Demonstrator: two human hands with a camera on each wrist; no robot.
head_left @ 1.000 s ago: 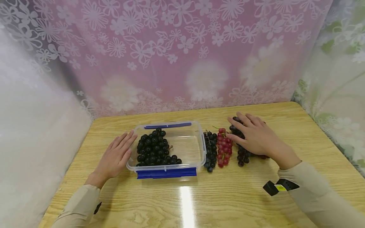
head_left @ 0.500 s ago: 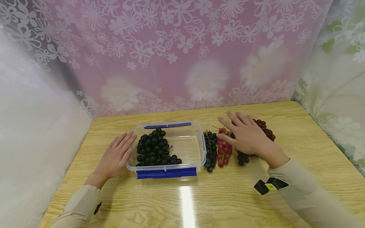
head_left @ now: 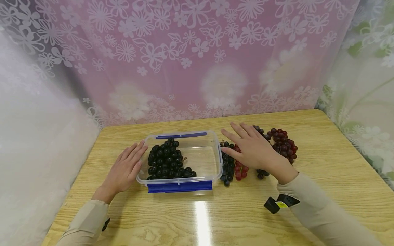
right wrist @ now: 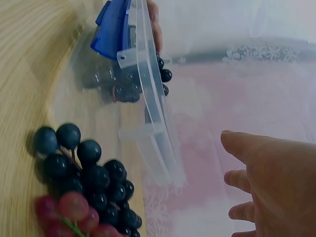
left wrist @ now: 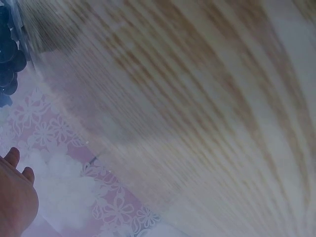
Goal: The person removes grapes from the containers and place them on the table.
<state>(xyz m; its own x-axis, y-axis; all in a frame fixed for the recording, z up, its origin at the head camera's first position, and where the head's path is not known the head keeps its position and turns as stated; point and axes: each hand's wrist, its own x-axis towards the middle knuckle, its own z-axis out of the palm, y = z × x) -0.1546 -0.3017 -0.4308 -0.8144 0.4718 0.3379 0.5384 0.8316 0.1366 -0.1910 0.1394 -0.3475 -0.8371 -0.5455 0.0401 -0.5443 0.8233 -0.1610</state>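
Note:
A clear plastic container (head_left: 200, 160) with blue clips holds a large bunch of black grapes (head_left: 164, 159) in its left part. The left hand (head_left: 124, 169) lies with straight fingers against the container's left side. Above the bunches to the right of the container is the right hand (head_left: 253, 148), fingers straight and spread, holding nothing. Partly under it are a bunch of dark blue grapes (head_left: 227, 167) beside the container's right wall and a bunch of red grapes (head_left: 240, 171). Another dark bunch (head_left: 261, 173) is mostly hidden by this hand. In the right wrist view the dark blue grapes (right wrist: 94, 173) sit close to the container.
A bunch of brownish-red grapes (head_left: 284, 145) rests at the far right of the group. The wooden table (head_left: 172, 218) ends at a pink flowered curtain (head_left: 184, 68) behind. Each wrist carries a dark strap; the right one (head_left: 281, 203) has a yellow label.
The right hand has moved left over the grape bunches toward the container, uncovering the brownish-red bunch and covering part of the red one. The left hand and container have stayed put.

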